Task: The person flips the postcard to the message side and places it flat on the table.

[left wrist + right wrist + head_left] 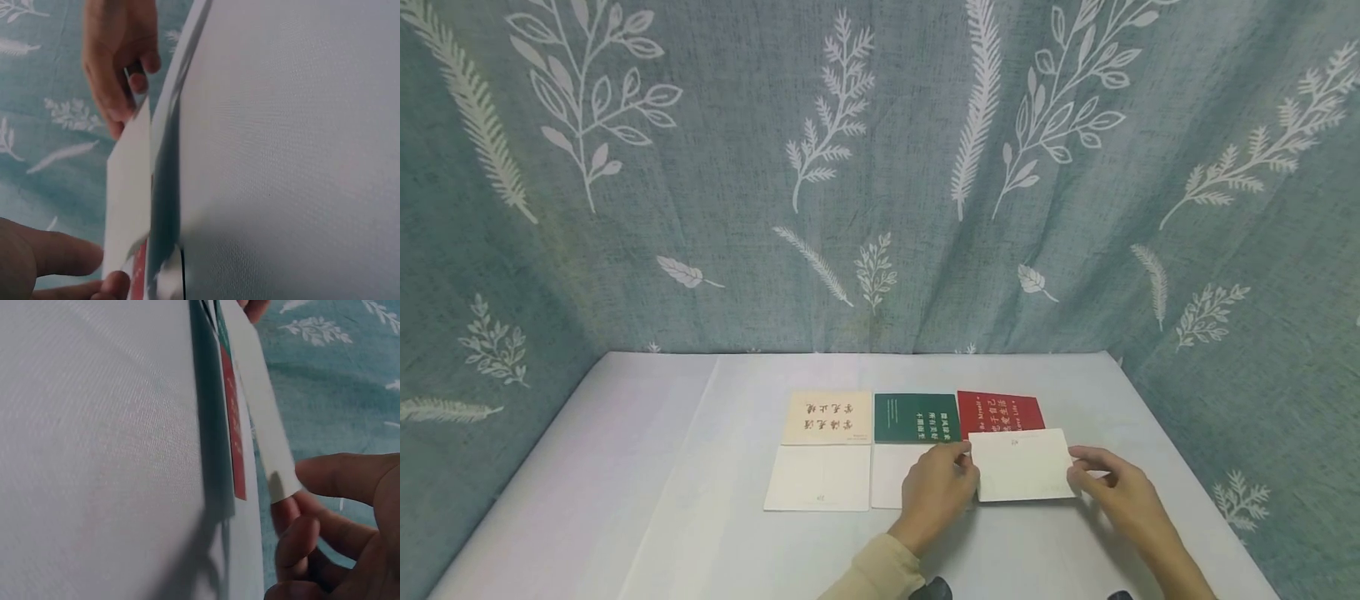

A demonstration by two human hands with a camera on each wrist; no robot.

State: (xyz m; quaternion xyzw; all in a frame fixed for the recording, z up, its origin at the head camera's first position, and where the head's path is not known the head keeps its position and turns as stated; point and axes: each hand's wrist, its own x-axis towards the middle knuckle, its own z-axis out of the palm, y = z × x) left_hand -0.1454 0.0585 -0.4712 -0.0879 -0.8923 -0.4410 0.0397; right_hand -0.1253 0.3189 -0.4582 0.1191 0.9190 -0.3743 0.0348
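On the table [700,542], we see a white card [887,477] partly hidden behind our left hand [936,492], which pinches the left end of the raised card [1021,468]. Behind that lies the red card [998,409]; uneven lowering could snag and skew it. Our right hand [1118,493] pinches the other end.

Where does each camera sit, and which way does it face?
Head: on the head, facing forward and down at the table; shows left-hand grip, right-hand grip and a sleeve.
Left wrist: on that wrist, looking along the white card; shows parts of both grips.
Right wrist: on that wrist, looking from the white card's opposite end; shows parts of both grips.
Shared by both wrist views: white card, curtain.
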